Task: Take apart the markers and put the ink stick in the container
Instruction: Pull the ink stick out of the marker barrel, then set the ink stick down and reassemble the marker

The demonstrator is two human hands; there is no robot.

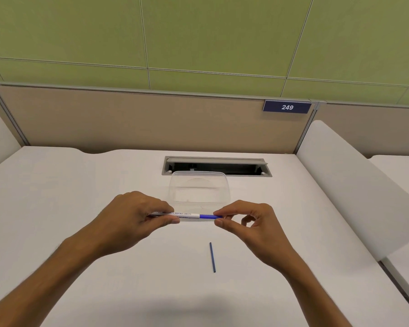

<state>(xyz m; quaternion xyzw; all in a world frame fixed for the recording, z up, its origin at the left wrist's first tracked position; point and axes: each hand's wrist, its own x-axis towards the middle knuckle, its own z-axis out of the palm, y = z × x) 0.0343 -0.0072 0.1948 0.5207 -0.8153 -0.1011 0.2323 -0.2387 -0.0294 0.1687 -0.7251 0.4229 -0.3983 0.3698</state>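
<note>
While a clear container (198,191) sits behind on the desk (80,232), a marker (189,217) is held level. Its white barrel is gripped by the left hand (132,215); its blue end is pinched by the right hand (248,225). A blue ink stick (212,257) lies nearer.

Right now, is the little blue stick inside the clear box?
No, the blue stick lies on the white table, nearer the person than the clear box.

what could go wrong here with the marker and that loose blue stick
1. The right hand pinches only the tip of the blue part while the left hand grips the marker; the pinch may slip.
2. A sudden release could jerk a hand into the container just behind.
3. The blue stick lies loose on the desk, under the hands; it could get knocked away.
</note>
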